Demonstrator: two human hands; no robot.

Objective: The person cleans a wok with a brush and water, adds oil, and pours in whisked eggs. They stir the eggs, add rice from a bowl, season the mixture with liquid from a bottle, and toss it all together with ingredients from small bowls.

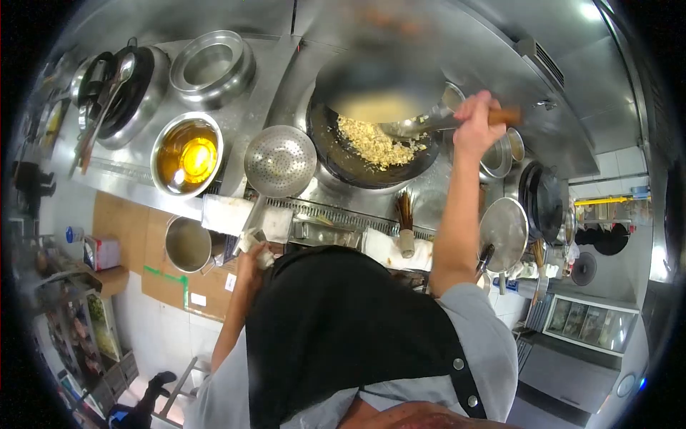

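My right hand (477, 127) is closed around the wooden handle of a metal wok ladle (421, 127). The ladle's head reaches into a black wok (321, 146), among pale yellow, crumbly food (379, 146). A blurred patch hides the far part of the wok and some of the ladle's head. Low on the left, my left hand (250, 266) is closed on a crumpled white cloth (263, 256). The handle of a round perforated skimmer (280, 161) runs down to that cloth; whether my fingers grip the handle too is hidden.
A bowl of golden oil (187, 159) stands left of the skimmer, with stacked metal pots (211, 64) behind it. A bamboo brush (406, 229) stands at the counter's front edge. On the right are a mesh strainer (504, 234) and dark woks (544, 204). A pot (188, 244) sits lower left.
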